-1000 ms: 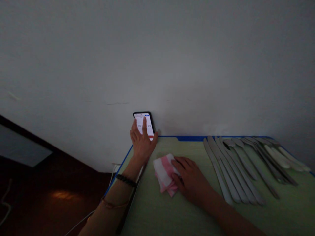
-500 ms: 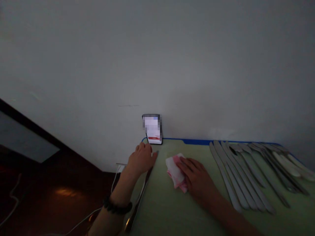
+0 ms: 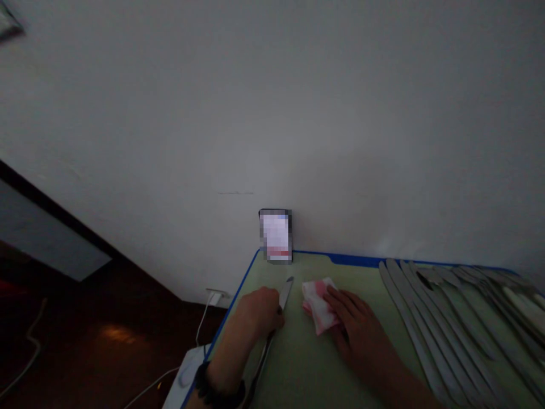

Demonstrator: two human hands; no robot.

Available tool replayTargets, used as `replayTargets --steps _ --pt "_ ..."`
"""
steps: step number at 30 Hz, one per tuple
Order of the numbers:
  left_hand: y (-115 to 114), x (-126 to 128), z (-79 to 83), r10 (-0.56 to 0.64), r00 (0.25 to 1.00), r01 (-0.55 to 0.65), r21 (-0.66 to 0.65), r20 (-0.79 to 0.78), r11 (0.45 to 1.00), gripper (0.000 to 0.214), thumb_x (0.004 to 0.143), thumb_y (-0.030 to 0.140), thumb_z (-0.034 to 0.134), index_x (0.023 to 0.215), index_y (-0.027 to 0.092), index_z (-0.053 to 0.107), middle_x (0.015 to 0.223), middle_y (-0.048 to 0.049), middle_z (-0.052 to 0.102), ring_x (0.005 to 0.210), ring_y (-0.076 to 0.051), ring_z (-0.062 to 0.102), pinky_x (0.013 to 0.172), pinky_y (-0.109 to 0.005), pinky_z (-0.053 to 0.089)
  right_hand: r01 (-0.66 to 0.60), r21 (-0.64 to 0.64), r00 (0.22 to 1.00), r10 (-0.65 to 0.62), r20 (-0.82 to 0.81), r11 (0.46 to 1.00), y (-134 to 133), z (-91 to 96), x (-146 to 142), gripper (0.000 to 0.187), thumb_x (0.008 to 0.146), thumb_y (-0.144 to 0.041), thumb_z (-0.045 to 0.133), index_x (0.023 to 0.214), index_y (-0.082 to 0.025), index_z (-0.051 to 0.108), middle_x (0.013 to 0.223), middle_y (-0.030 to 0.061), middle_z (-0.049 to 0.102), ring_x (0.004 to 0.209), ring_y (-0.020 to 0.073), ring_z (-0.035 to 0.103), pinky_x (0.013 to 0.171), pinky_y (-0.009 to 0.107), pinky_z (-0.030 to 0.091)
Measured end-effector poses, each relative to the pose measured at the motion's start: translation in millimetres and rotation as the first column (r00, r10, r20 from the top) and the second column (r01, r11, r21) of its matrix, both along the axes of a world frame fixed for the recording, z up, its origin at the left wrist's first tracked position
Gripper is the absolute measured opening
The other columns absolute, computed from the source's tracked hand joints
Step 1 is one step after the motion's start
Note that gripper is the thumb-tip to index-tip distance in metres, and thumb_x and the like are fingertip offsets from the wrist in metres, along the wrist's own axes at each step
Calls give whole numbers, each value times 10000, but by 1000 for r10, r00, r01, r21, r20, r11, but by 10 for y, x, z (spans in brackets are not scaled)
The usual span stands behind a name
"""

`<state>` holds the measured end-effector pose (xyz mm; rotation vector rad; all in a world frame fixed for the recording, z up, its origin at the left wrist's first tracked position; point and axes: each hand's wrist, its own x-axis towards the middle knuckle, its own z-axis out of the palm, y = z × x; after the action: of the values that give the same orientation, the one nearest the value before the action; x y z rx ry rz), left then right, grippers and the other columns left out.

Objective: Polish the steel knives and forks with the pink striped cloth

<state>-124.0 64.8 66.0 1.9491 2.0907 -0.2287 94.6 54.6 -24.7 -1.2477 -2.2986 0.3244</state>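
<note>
My left hand (image 3: pixel 259 311), with a dark beaded bracelet at the wrist, is closed around the middle of a table knife (image 3: pixel 286 292). The blade tip points away from me, and the handle runs back along the wrist. A folded pink and white cloth (image 3: pixel 317 301) lies to the right of the knife, apart from it. On the cloth's right side rests my right hand (image 3: pixel 357 324), fingers over the top and thumb low at its edge, gripping it.
Several table knives (image 3: pixel 419 335) lie side by side on the right of the pale green tabletop (image 3: pixel 310 375), with spoons and forks (image 3: pixel 468 307) beyond them. A phone (image 3: pixel 276 236) leans against the wall (image 3: pixel 361 142). White cables (image 3: pixel 201 324) hang left of the table.
My left hand has come down from above the knife's tip and closed on the knife, which has shifted slightly. The right hand stays on the cloth. The whole view has shifted somewhat.
</note>
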Motion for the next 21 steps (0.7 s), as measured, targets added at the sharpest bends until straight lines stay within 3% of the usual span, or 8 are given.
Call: replayTargets --steps 5,10,14,21 --pt "-11 181 2 -80 995 75 -80 -64 994 294 694 224 543 899 93 708 948 -223 696 887 -350 670 741 -438 525 60 -160 951 -105 -290 985 2 33 51 360 908 -278 368 1244 -220 485 1237 87 583 1122 237 541 964 443 434" --pt "20 239 -86 -73 995 64 -117 -73 991 320 737 189 463 917 64 697 943 -220 694 905 -341 663 770 -439 520 99 -399 785 -318 -532 912 36 46 116 378 942 -379 296 1267 -251 440 1290 80 542 1184 215 506 998 409 402" --pt "17 272 -154 -75 996 69 -117 -51 991 320 755 195 450 968 70 654 939 -196 699 888 -334 666 761 -441 518 97 -432 679 -376 -630 897 30 39 110 381 923 -411 367 1265 -277 470 1328 55 512 1244 213 447 1046 383 351" --pt "74 380 -286 -135 988 131 -55 -76 990 318 825 246 416 1026 65 582 938 -209 685 894 -328 663 734 -414 500 80 -426 466 -411 -783 901 17 142 58 414 901 -460 413 1220 -235 549 1267 78 564 1198 235 488 1055 399 334"
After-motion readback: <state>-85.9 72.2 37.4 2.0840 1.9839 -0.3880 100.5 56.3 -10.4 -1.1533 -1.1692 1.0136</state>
